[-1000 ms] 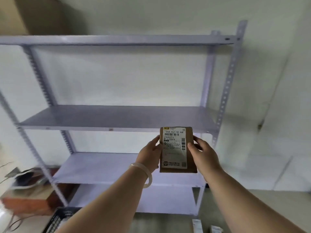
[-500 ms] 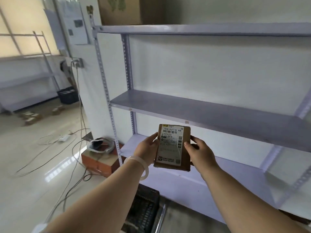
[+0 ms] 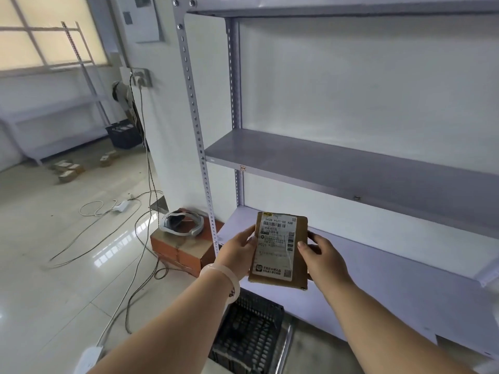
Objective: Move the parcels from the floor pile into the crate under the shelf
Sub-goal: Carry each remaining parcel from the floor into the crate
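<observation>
Parcel [image 3: 279, 251], label facing up, held in the air before the grey shelf [image 3: 351, 168] and above the black crate [image 3: 251, 327]; glossy floor [image 3: 40, 238] carries cables [image 3: 140, 238], a headset [image 3: 181, 224] on a box [image 3: 178, 249], and small cartons [image 3: 66, 170] far left; left hand [image 3: 237, 252] and right hand [image 3: 324, 259] pinch the parcel's side edges, thumbs in front; fingers mostly hidden behind it; crate partly covered by the left arm.

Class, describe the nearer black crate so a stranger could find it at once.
Start at the tall grey metal shelf against the white wall. On the floor at its near end, below the held parcel, sits the black lattice crate. The other dark crate stands far off by the window.
</observation>
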Demonstrator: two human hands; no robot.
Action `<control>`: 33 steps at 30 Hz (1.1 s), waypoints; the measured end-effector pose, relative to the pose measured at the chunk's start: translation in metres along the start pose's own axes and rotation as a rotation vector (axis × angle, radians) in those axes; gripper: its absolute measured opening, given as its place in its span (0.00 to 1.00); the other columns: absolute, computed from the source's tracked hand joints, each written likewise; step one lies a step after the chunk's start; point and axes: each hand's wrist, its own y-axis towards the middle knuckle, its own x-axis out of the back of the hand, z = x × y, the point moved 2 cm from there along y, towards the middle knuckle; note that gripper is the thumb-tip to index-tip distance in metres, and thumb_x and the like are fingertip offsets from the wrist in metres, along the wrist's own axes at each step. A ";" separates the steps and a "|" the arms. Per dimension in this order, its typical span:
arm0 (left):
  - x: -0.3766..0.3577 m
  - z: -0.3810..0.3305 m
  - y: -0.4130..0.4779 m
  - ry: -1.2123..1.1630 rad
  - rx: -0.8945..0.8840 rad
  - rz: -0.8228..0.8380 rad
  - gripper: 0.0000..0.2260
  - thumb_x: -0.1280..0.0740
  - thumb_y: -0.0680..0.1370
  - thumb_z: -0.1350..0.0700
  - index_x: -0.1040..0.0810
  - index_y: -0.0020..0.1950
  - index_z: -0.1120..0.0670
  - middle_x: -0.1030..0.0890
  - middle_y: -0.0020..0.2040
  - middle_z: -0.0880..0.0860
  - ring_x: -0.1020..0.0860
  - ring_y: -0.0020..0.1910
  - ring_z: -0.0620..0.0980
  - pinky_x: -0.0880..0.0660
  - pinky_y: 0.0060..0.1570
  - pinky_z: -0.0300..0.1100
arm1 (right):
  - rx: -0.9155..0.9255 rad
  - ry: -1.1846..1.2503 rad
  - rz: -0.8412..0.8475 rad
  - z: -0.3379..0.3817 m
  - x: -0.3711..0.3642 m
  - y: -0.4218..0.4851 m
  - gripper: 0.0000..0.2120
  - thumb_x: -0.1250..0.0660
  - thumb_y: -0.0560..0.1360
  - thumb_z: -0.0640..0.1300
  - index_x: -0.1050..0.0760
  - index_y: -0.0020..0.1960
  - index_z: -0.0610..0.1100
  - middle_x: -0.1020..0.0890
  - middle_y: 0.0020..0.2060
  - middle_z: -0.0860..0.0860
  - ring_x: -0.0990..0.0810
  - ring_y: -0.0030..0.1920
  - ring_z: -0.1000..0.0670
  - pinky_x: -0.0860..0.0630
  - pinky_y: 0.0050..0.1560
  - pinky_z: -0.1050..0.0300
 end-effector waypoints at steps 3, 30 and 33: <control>0.000 0.001 0.026 0.014 0.018 -0.029 0.16 0.43 0.82 0.51 0.32 0.70 0.40 0.16 0.49 0.49 0.17 0.48 0.50 0.19 0.49 0.53 | -0.002 0.006 0.034 -0.002 -0.006 0.029 0.20 0.38 0.77 0.55 0.31 0.68 0.55 0.19 0.54 0.52 0.19 0.52 0.47 0.21 0.54 0.44; 0.072 0.127 0.247 0.150 0.280 0.152 0.16 0.41 0.81 0.47 0.30 0.68 0.39 0.17 0.45 0.43 0.17 0.41 0.45 0.18 0.42 0.43 | -0.381 0.013 0.024 -0.076 -0.171 0.176 0.20 0.36 0.78 0.50 0.31 0.69 0.53 0.20 0.50 0.55 0.18 0.49 0.51 0.19 0.50 0.47; 0.093 0.159 0.271 0.182 0.304 0.239 0.16 0.42 0.82 0.50 0.31 0.69 0.37 0.18 0.45 0.42 0.17 0.43 0.45 0.18 0.43 0.43 | -0.455 0.049 -0.014 -0.091 -0.211 0.182 0.19 0.35 0.77 0.49 0.30 0.68 0.52 0.20 0.50 0.54 0.18 0.48 0.50 0.18 0.47 0.47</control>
